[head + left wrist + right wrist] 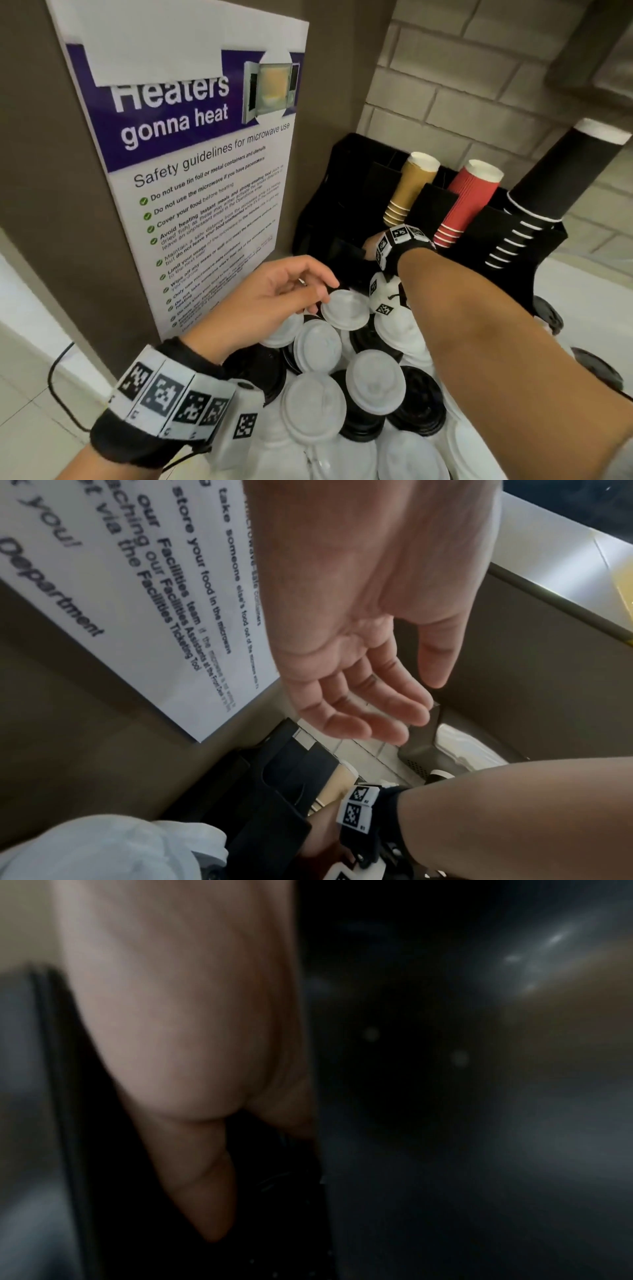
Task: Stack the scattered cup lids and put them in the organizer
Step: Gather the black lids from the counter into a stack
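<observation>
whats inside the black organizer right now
The black organizer holds three tilted cup stacks: tan cups, red cups and black cups. The right hand reaches into a front compartment; whatever it holds or any lids there are hidden.

Bare forearms, black wristbands (pixel 113 442) ringed with white blocks of black square-patterned markers

left hand (pixel 277 291) relaxed, right hand (pixel 371 245) reaching forward

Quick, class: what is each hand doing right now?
Left hand: open, holding nothing, above the white lids.
Right hand: inside the black organizer; grip cannot be told.
</observation>
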`<move>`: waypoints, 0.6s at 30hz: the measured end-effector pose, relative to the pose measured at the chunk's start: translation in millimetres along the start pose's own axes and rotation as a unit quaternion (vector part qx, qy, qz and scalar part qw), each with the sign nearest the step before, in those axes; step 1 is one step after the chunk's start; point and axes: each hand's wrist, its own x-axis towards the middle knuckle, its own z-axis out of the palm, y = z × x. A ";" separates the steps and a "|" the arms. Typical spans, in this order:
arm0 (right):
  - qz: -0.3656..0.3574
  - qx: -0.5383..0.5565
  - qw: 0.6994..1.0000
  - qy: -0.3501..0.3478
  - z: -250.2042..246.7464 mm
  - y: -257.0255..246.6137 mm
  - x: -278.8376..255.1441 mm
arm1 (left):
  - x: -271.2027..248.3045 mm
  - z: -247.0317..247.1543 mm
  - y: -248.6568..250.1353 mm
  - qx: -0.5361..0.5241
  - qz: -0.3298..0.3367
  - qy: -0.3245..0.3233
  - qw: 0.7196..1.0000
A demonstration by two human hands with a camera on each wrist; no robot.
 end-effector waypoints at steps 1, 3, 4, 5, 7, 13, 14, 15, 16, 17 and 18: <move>-0.004 -0.013 0.999 -0.034 -1.8 2.4 5.3 | 1.6 0.0 -0.8 0.003 0.002 0.000 1.000; -0.003 0.029 0.999 -0.043 -1.9 8.1 10.3 | 5.1 1.6 -0.3 0.004 0.007 0.002 1.000; 0.008 0.031 0.999 -0.039 -0.6 7.7 9.1 | 7.0 3.2 0.4 0.004 0.010 0.002 1.000; 0.006 0.021 1.000 -0.013 -0.5 8.8 9.9 | 8.8 4.9 0.8 0.006 0.012 0.001 1.000; 0.013 0.022 0.999 0.031 2.9 11.3 11.3 | 12.5 8.4 -0.1 0.009 0.016 -0.001 1.000; -0.011 0.076 0.994 0.075 -4.0 21.3 -7.9 | 20.7 18.5 -4.9 0.002 0.014 -0.001 1.000; -0.001 0.103 0.989 0.108 -5.4 22.7 -17.0 | 21.5 19.0 -6.4 0.001 0.013 0.005 1.000; 0.010 0.118 0.980 0.158 -7.0 26.5 -26.3 | 22.6 18.8 -8.3 0.006 0.013 0.014 1.000; 0.022 0.139 0.972 0.190 -10.7 30.3 -39.3 | 24.0 18.4 -10.4 0.013 0.013 0.030 0.999; 0.025 0.159 0.963 0.216 -15.5 36.6 -52.4 | 26.1 18.2 -12.5 0.019 0.010 0.056 0.998; 0.022 0.186 0.952 0.241 -20.6 43.2 -66.6 | 27.9 18.7 -14.3 0.013 0.006 0.087 0.996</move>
